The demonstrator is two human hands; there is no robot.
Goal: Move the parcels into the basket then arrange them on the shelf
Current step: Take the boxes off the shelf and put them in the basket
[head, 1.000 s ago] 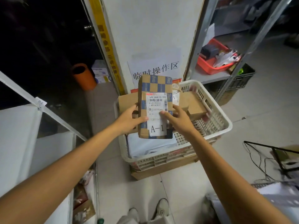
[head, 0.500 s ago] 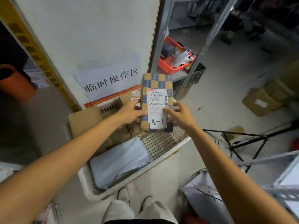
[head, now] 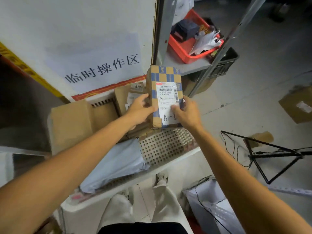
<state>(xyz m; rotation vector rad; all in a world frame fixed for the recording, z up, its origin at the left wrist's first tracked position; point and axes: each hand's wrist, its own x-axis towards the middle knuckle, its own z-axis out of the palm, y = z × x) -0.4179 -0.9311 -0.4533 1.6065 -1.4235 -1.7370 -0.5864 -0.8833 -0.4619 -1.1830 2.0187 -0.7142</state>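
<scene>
A brown box with blue checks and a white "A-1" label, the checked parcel (head: 164, 85), is held upright above the white perforated basket (head: 162, 149). My left hand (head: 141, 110) grips its left edge, thumb on the front. My right hand (head: 186, 113) grips its lower right corner, thumb across the label. In the basket lie a large plain cardboard box (head: 70, 122), a smaller labelled carton (head: 125, 98) and a pale blue mailer bag (head: 116, 164).
A metal shelf rack (head: 185, 65) stands behind at the right with a red tray (head: 185, 53) of items on it. A white wall sign (head: 101, 66) hangs behind the basket. A black wire stand (head: 273, 154) and a cardboard box (head: 297, 105) sit on the floor to the right.
The view has swung right and closer, and the basket now sits lower left. Both hands keep hold of the checked parcel; my right thumb has slid further onto the label.
</scene>
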